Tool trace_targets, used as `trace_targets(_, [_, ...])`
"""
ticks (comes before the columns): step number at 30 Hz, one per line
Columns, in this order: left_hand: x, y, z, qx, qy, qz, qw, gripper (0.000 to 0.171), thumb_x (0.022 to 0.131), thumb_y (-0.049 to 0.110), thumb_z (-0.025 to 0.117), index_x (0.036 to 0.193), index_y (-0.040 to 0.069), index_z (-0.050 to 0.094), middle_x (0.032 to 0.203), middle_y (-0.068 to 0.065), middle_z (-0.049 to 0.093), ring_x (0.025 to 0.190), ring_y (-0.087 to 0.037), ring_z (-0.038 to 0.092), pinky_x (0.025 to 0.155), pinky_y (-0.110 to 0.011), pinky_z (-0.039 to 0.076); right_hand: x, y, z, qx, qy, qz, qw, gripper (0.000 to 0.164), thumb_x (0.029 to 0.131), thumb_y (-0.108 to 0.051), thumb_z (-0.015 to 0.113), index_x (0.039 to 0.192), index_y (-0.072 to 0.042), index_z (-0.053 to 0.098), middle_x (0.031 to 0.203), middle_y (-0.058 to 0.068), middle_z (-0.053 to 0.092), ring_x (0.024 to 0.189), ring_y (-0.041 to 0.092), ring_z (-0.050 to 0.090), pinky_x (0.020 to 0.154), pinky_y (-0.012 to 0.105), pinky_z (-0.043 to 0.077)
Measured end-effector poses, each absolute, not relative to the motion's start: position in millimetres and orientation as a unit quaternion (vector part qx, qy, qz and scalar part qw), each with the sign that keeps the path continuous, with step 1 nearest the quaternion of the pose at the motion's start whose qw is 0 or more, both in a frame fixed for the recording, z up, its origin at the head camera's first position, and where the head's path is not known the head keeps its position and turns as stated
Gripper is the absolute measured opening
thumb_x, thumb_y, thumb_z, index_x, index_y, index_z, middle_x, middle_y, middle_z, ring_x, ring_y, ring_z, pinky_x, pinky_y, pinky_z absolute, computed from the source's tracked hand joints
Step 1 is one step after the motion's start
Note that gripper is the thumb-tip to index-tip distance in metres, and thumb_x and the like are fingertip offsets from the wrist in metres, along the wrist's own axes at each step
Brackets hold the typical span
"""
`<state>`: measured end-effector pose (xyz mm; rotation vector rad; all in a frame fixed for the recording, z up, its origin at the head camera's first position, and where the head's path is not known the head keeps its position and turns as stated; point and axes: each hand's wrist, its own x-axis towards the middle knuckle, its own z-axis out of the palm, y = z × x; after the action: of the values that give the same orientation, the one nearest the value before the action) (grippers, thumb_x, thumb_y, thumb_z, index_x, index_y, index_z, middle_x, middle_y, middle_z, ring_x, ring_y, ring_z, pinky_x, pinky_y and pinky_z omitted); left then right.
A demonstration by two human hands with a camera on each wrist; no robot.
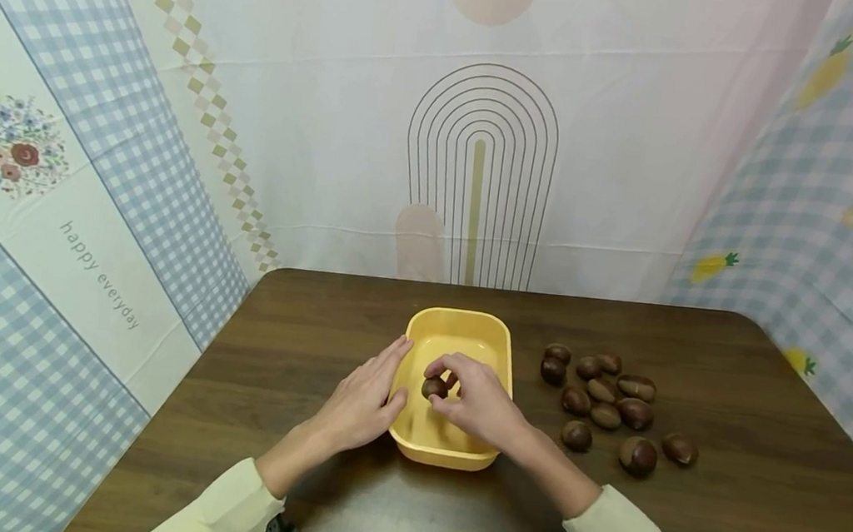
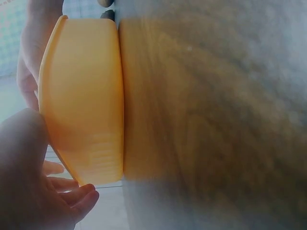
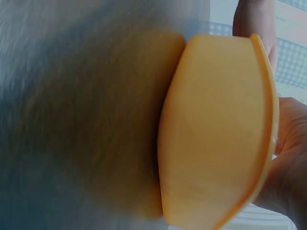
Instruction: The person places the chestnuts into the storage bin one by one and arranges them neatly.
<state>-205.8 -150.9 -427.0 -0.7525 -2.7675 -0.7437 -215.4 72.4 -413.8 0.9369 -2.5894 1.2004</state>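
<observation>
A yellow rectangular plastic tub (image 1: 449,460) stands on the dark wooden table, and its inner floor shows around my right hand. Between the thumb and fingers of that right hand (image 1: 482,400) a brown chestnut (image 1: 434,388) is pinched over the inside of the tub. My left hand (image 1: 361,401) rests along the tub's left rim with its fingers stretched forward and the thumb at the edge. In both wrist views the tub's outer wall (image 2: 86,96) hides much of the work; the chestnut does not show in the right wrist view.
To the right of the tub lie several loose chestnuts (image 1: 605,416), with a few nearer ones such as a large chestnut (image 1: 638,456) set apart. Behind the wooden table (image 1: 301,331) hangs a patterned cloth (image 1: 338,142); checked cloth covers both sides.
</observation>
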Motion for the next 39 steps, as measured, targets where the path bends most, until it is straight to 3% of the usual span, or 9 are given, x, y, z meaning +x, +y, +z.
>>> trace_targets(17, [-206.6,-150.6,-426.2,-0.258,-0.93,-0.248,0.085,0.069,0.102,0.017,0.058,0.165,0.002,0.034,0.171,-0.015,0.033,0.152,-0.034,0.04,0.117,-0.059,0.037,-212.2,55.6,-417.1,0.351,-0.871,0.342,-0.019,0.02,0.083,0.002,0.082,0.098,-0.006,0.071,0.091,0.001,0.069,0.077,0.014,0.065,0.073,0.027,0.053])
trace_targets(39, [-206.7,-151.4,-426.4,-0.255,-0.931,-0.248,0.084,0.067,0.102,0.015,0.058,0.164,0.001,0.036,0.171,-0.015,0.034,0.152,-0.033,0.04,0.119,-0.059,0.035,-213.2,49.6,-418.8,0.365,-0.864,0.34,-0.071,0.019,0.087,-0.003,0.083,0.102,-0.006,0.072,0.094,0.002,0.072,0.083,0.018,0.067,0.076,0.028,0.054])
